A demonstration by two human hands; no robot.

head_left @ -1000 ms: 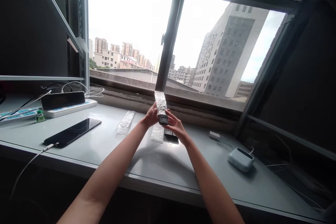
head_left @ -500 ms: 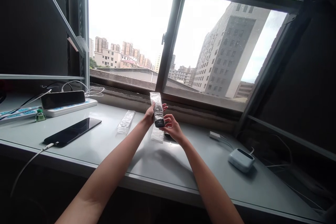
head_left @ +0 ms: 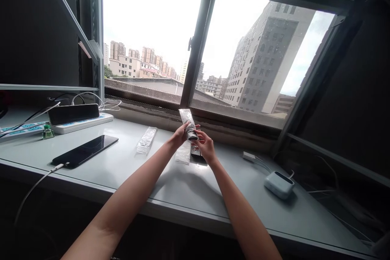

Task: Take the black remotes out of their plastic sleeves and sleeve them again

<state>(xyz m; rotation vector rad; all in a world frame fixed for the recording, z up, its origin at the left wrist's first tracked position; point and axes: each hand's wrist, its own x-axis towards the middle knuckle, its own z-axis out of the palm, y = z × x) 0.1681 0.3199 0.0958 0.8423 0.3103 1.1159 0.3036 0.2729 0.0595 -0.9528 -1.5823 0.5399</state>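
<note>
A black remote control (head_left: 191, 138) sits almost wholly inside a clear crinkled plastic sleeve (head_left: 185, 116), held up above the desk and tilted. Wrapped round the sleeved remote from the left is my left hand (head_left: 180, 135), thumb on top. My right hand (head_left: 206, 147) closes its fingertips on the sleeve's lower opening, where the remote's dark end shows. Below the hands, a second black remote control (head_left: 195, 152) lies on the desk, partly hidden by my right hand. Next to it is a flat plastic sleeve (head_left: 183, 156), and another plastic sleeve (head_left: 146, 141) lies farther left.
On the left of the desk (head_left: 128, 172) lie a black tablet (head_left: 87, 151) with a charging cable, a phone (head_left: 74, 115) on a power strip (head_left: 85, 124), and a small green bottle (head_left: 47, 131). A pale power bank (head_left: 279, 184) and a charger plug (head_left: 249, 156) are on the right.
The sleeve has come down over the remote, whose buttons showed a second ago and are now covered. My right fingers opened at its end, then closed on the sleeve's edge.
</note>
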